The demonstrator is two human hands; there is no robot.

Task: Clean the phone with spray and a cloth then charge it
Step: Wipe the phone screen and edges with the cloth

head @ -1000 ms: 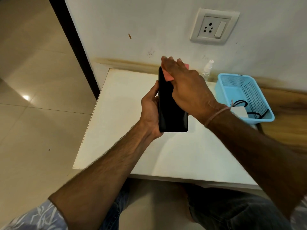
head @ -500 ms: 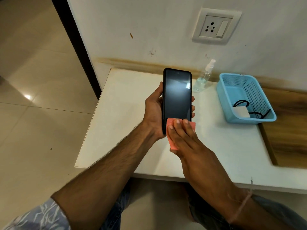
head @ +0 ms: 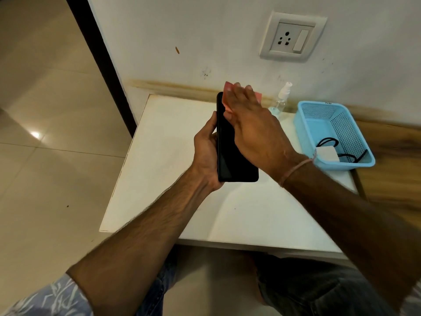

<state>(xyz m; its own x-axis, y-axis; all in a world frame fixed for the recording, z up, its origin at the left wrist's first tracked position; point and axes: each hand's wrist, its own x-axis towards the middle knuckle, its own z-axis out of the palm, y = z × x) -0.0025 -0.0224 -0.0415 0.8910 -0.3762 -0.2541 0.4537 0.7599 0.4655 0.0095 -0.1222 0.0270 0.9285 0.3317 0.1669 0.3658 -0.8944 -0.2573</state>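
I'm seeing right hand [head: 252, 126], fingers flat, covering most of cloth [head: 226, 95] atop black phone [head: 234, 163], left hand [head: 206, 153] gripping it.

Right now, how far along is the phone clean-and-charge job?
Done, apparently: spraying, since the spray bottle stands on the table, out of hand. In hand: wiping; the left hand holds the phone while the right hand presses the pink cloth flat on the screen's top end. Left: charging; the charger lies in the blue basket and the wall socket has nothing plugged in.
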